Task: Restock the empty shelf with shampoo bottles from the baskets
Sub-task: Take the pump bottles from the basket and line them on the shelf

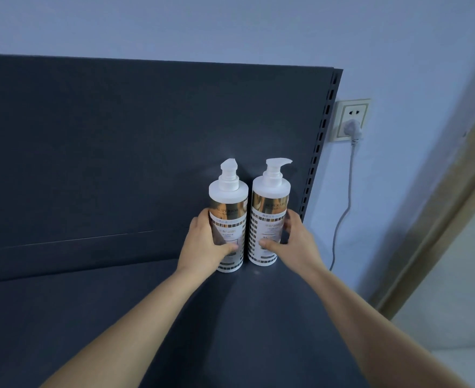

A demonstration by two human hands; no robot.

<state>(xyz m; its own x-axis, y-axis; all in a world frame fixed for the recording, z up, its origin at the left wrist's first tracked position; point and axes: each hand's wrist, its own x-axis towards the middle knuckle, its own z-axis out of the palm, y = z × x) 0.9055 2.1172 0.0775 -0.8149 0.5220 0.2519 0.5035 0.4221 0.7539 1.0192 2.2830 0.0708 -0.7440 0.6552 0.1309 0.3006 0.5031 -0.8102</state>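
Head view puts the left bottle (228, 211) and right bottle (269, 211) of shampoo upright, side by side, at the two o'clock corner of the shelf (118, 317). Your left hand (202, 242) grips one and your right hand (295, 236) the other, mid-label, arms stretched forward. They look rigid, glossy and probably heavy, so hold the body, never the pump (228, 167). The bases seem grounded, though that is hard to confirm.
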